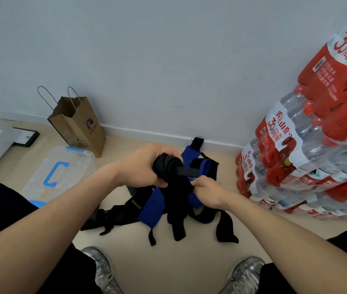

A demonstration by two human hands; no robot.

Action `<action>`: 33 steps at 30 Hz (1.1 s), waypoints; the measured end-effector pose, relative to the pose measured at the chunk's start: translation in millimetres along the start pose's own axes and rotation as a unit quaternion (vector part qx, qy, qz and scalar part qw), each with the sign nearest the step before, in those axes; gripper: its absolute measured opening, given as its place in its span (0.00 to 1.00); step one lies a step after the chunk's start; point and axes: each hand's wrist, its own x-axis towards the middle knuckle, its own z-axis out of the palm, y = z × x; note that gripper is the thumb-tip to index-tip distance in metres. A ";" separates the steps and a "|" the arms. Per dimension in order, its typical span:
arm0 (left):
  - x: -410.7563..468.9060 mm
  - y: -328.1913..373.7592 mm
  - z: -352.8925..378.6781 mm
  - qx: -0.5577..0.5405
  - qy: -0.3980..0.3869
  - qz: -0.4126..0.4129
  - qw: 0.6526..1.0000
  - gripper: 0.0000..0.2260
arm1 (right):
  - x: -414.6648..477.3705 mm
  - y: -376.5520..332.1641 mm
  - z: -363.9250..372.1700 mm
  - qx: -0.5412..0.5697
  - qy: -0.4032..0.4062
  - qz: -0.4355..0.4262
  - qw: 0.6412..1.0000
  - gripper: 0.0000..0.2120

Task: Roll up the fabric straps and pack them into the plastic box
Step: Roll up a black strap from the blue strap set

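While a black strap roll (pixel 167 166) is gripped by the left hand (pixel 140 166), its loose tail (pixel 187 171) is pinched by the right hand (pixel 208 190) above the strap pile (pixel 151 209).

Seen from above, a left hand (pixel 145 166) grips a rolled black strap (pixel 167 166), while the right hand (pixel 207 190) pinches its loose end. Below them, black and blue fabric straps (pixel 153 209) lie tangled on the floor (pixel 168 262). A clear plastic box (pixel 60 170) with blue clips sits at left, beside a brown paper bag (pixel 79 126). Shrink-wrapped water bottles (pixel 308 145) are stacked at right.
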 end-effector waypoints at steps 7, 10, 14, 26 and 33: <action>-5.0 -6.2 2.3 0.001 -0.130 -0.018 0.991 0.26 | -6.5 -1.9 1.4 0.128 -0.034 0.083 0.988 0.11; -6.0 -10.1 3.2 0.014 -0.155 -0.021 0.988 0.25 | -11.0 5.6 15.6 0.117 -0.046 0.121 0.985 0.06; -8.8 -15.9 6.2 0.034 -0.198 -0.029 0.979 0.22 | -6.2 14.5 33.8 0.068 -0.056 0.173 0.981 0.08; -17.7 -30.6 12.0 0.024 -0.235 -0.053 0.970 0.21 | 30.0 13.9 91.2 0.439 0.082 0.263 0.855 0.03; -14.1 -35.1 10.5 0.016 -0.188 -0.066 0.980 0.22 | 35.7 16.7 97.4 0.337 0.122 0.180 0.916 0.15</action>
